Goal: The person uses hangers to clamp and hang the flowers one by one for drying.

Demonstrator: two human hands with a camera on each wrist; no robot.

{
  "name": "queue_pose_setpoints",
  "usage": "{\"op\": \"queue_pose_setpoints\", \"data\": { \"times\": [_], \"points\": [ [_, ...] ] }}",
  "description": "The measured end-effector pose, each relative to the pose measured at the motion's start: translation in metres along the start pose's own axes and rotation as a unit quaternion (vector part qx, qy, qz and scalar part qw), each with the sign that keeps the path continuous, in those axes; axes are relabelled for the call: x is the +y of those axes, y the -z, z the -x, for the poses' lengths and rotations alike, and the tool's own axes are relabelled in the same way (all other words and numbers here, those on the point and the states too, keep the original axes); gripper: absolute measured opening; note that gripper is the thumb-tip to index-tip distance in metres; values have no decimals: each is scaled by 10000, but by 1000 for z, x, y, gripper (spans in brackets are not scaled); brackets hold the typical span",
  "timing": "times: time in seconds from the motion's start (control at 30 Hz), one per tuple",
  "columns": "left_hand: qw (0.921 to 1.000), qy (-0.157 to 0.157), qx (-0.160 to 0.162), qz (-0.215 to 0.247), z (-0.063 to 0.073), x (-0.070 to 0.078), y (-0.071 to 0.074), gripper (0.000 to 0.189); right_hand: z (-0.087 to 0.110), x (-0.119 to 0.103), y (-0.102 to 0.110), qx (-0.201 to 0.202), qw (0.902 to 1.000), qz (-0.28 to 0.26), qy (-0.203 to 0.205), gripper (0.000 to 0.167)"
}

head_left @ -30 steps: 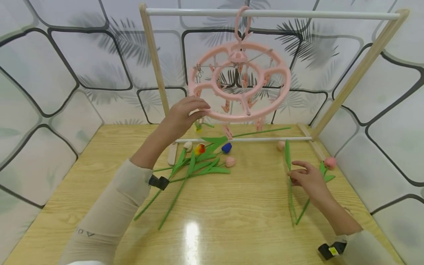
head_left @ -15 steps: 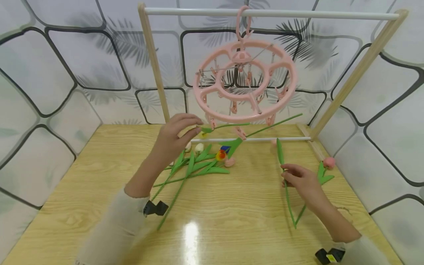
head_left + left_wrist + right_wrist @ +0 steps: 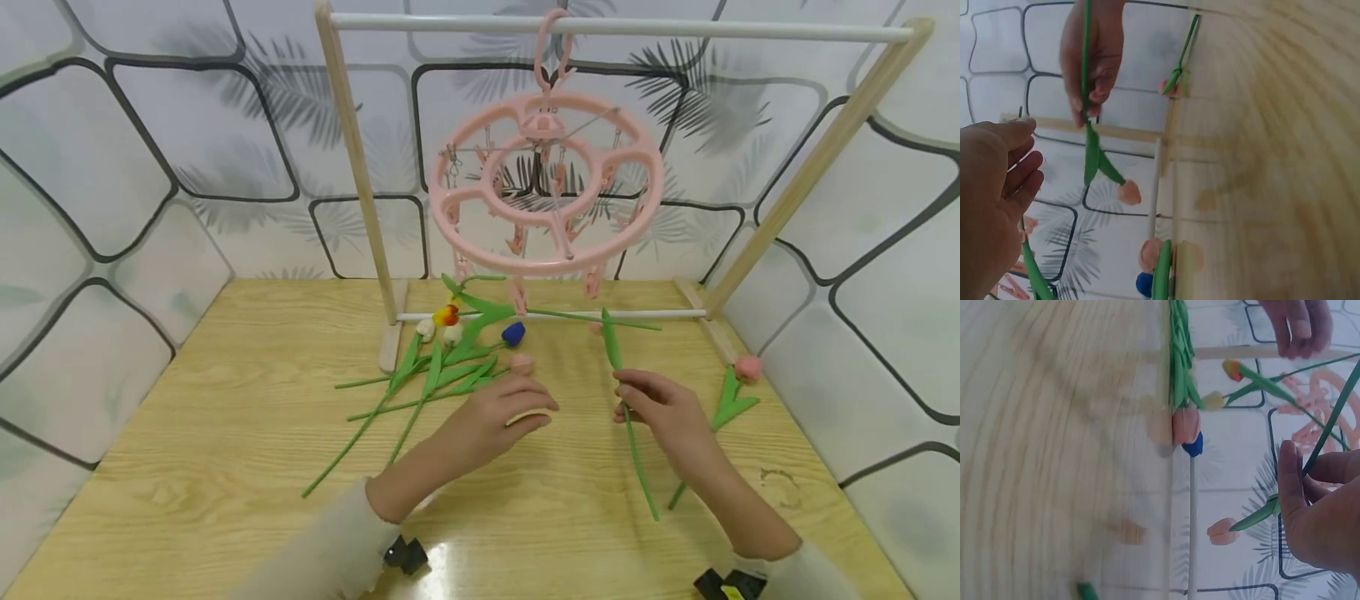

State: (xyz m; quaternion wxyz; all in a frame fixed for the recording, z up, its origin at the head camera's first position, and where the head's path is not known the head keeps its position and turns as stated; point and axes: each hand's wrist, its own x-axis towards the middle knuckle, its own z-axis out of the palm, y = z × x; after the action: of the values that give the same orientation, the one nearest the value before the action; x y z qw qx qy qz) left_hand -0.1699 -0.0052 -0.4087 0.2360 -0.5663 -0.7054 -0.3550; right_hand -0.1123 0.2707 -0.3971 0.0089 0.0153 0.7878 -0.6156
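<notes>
Artificial tulip with a peach-pink closed cup and slim green stem (image 3: 612, 340): hanging slightly tilted above the front part of the table, its flower head pointing toward the back, half hiding behind a long green leaf in the head view but showing whole in both wrist views. Right hand (image 3: 667, 412): pinching the stem between thumb and fingertips, just below the leaves, the stem's tail trailing toward the near edge. Left hand (image 3: 502, 417): hovering near, well apart from the stem, fingers lightly bending and thumb standing off from them, palm side facing the right hand. Left of the hands, white tulips (image 3: 425, 330), a blue tulip (image 3: 513, 334) and a pale pink tulip (image 3: 521, 365) are lying crossed on the light wood-grained table (image 3: 225, 417). Right of the hands, a rose-pink tulip (image 3: 748, 369) is lying alone. Behind, a round pink plastic clip hanger (image 3: 498, 260) is hanging from the upper white rod (image 3: 712, 32) of a wooden-legged stand (image 3: 352, 150); one of its pink clips (image 3: 518, 297) is gripping a red-and-yellow tulip (image 3: 446, 316) by its green stem.
</notes>
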Motion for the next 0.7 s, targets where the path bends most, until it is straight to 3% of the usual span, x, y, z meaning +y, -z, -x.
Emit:
{"op": "queue_pose_setpoints", "data": {
  "times": [0.1,0.3,0.53,0.7],
  "points": [
    [9999,-134,-87,-50,-5,4,-16,16,1,-3,-8,-42,9999,-73,97,48],
    [9989,-345,157,-270,-16,6,-34,21,6,-7,-17,-91,9999,53,17,50],
    [9980,-528,338,-46,-24,4,-43,32,10,-14,-27,-95,9999,-12,71,52],
    [9964,-669,522,-19,-27,3,-42,27,12,-18,-33,3,9999,-127,25,50]
  ]
}}
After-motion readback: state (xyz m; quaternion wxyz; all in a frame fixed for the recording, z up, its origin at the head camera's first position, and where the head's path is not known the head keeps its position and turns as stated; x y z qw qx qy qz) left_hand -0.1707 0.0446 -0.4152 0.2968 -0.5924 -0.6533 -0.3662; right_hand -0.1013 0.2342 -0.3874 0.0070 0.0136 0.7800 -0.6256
